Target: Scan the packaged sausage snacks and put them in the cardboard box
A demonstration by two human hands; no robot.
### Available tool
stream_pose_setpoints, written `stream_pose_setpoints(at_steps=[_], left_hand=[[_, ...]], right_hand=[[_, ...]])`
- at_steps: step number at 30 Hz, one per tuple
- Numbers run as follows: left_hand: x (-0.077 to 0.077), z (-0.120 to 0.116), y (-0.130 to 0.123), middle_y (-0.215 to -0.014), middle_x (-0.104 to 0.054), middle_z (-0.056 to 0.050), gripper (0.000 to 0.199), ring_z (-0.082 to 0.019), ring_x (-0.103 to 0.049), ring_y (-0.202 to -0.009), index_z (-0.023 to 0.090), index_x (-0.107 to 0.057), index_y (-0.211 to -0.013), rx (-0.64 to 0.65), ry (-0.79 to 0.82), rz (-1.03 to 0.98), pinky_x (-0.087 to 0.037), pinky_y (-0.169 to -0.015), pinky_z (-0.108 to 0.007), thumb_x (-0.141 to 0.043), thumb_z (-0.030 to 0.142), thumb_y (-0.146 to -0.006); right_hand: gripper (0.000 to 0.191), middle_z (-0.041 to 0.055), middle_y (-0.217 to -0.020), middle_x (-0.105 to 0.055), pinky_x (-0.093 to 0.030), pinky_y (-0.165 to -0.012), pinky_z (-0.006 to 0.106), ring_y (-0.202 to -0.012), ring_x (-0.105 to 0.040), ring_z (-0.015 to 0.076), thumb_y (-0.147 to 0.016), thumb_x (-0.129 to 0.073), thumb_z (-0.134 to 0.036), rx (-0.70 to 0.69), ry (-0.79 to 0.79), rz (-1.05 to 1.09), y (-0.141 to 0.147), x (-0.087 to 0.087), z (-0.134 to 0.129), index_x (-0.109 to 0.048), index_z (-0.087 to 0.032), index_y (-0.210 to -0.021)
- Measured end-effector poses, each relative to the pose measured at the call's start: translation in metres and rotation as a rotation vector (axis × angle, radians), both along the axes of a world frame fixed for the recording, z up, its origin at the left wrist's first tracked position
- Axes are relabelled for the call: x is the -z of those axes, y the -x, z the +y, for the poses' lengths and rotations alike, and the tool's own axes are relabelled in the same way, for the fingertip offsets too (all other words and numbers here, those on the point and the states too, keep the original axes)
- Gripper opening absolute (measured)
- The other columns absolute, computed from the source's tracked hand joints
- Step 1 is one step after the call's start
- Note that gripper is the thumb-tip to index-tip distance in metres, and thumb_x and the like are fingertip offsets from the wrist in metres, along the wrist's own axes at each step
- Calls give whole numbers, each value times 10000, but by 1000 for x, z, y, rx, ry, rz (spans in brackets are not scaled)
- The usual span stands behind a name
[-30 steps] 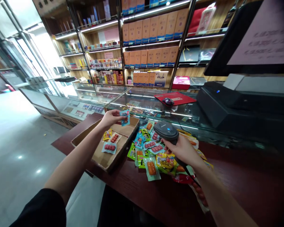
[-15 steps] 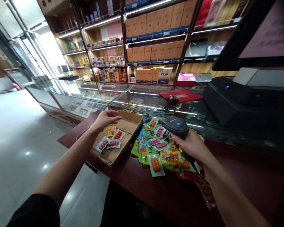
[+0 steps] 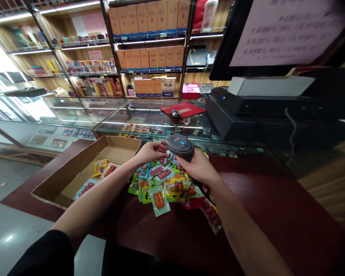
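Observation:
My right hand point(image 3: 199, 166) grips a dark grey barcode scanner point(image 3: 180, 146) with a blue light on top, above a pile of small snack packets. My left hand point(image 3: 151, 153) is at the back left of the pile, thumb and fingers closed on a pale sausage packet point(image 3: 165, 156), partly hidden beside the scanner's head. The pile holds clear packets of small red sausages point(image 3: 161, 173), a yellow packet point(image 3: 174, 187) and an orange sausage packet point(image 3: 159, 199). To the left stands an open cardboard box point(image 3: 123, 144) with several packets inside; my left forearm crosses its near edge.
The dark red tabletop point(image 3: 261, 199) carries the box and pile. Behind it runs a glass display counter point(image 3: 112, 115) with a red mat point(image 3: 186, 110) and a mouse point(image 3: 175, 114). A monitor point(image 3: 218, 65) and black machine point(image 3: 232, 119) stand at the right. Stocked shelves line the wall.
My left hand has moved right, from over the cardboard box to the packet pile by the scanner, and its fingers have closed. The view has turned right. The scanner stays in my right hand.

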State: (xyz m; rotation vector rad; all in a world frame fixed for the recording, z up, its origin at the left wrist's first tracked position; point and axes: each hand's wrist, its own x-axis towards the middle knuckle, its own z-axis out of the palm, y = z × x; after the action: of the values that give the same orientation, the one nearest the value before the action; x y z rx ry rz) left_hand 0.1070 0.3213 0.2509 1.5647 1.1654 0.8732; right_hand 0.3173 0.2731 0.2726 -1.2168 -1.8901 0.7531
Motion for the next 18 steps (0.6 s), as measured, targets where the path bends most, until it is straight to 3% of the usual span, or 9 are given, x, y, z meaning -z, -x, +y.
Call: stream_pose_setpoints(at_steps=[3,6,10,13,18], left_hand=[[15,1,10,-819,-731,-71,373,-191,-680,-723,177,-729,-880,64,-29,199,-521,-668,-280,-810,362,-566],[19,-6,22,-846,-732,-50,437,-216,-680,-802,230,-735,-980,170,-54,496,-493,-704,-267,-785,359,-565],[16,-19,23,-894,-726,-47,510,-250,-662,-876,240,-707,-1040,316,-103,783,-465,-745,-270,-759,291,-536],[16,-26,16,-936,-711,-68,524,-260,-646,-886,219,-686,-1039,323,-146,849,-459,-748,-278,-739,262,-520],[22,-25,14,-840,-689,-54,481,-233,-627,-750,191,-666,-992,290,-155,830,-442,-649,-272,-687,182,-512]], right_hand=[[188,62,-717,-720,-518,-596,300,-609,-676,198,-817,-592,-335,19,50,-1,-3,4,4,-648,-170,-889],[186,60,-698,-715,-508,-563,297,-559,-663,186,-820,-583,-342,24,86,-14,-3,6,6,-651,-175,-863],[194,74,-738,-719,-527,-651,323,-724,-698,233,-791,-614,-317,44,22,-27,0,5,6,-669,-176,-912],[225,80,-771,-720,-534,-719,347,-855,-695,264,-775,-630,-305,49,-22,-31,2,4,6,-675,-178,-955],[238,73,-748,-709,-537,-735,366,-866,-691,268,-772,-632,-299,46,-27,-33,4,4,5,-679,-173,-968]])
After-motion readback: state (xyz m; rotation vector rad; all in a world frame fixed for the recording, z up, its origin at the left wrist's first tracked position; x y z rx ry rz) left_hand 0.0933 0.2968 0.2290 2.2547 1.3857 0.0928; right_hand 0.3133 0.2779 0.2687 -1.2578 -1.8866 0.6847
